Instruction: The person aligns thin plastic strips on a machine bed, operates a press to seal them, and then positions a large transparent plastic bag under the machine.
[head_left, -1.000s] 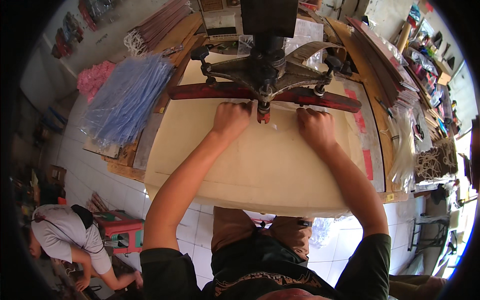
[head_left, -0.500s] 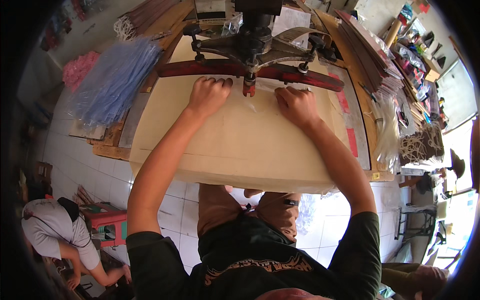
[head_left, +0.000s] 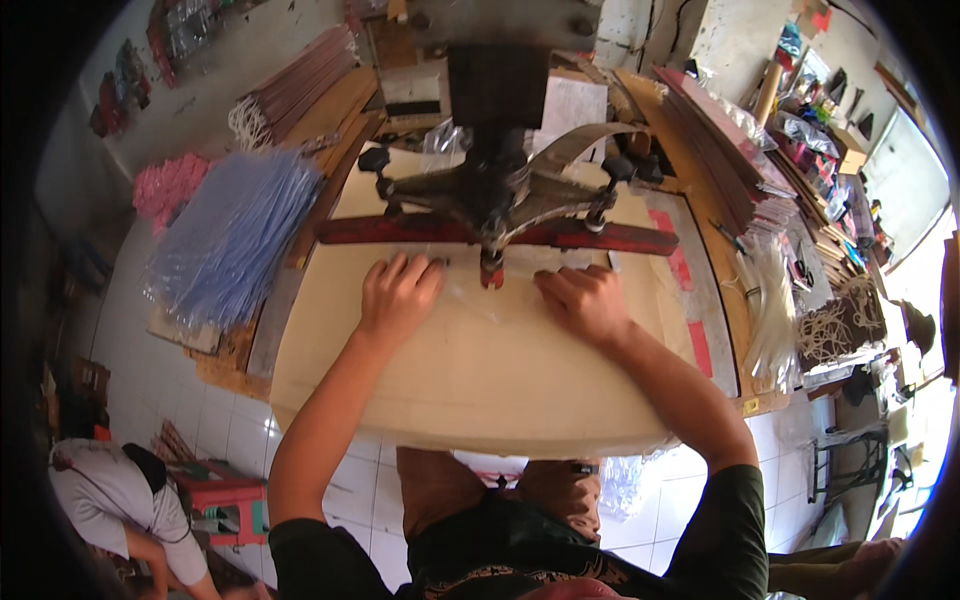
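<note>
A wide cream-coloured sheet [head_left: 470, 385] covers the work surface in front of me and bends down over its near edge. Above its far part hangs a dark metal press head [head_left: 495, 180] with a long red bar [head_left: 385, 229] across it. Just on my side of the bar, my left hand [head_left: 400, 298] rests with bent fingers at a thin clear plastic sheet [head_left: 478, 302]. My right hand [head_left: 585, 302] is closed at the same plastic, to the right of the bar's small red middle piece [head_left: 491, 274]. The fingertips of both hands are partly hidden.
Bluish plastic sheets [head_left: 235, 235] lie stacked at the left, beside a pink bundle [head_left: 170, 190]. Long brown panels [head_left: 715, 150] and pale cords [head_left: 770, 320] line the right side. A person in a light shirt [head_left: 120, 495] bends near a red stool [head_left: 215, 490] at lower left.
The whole view has shifted, so the press and table sit lower in the picture. My left hand has moved slightly left, its fingers a bit looser. My right hand stays beside the bar.
</note>
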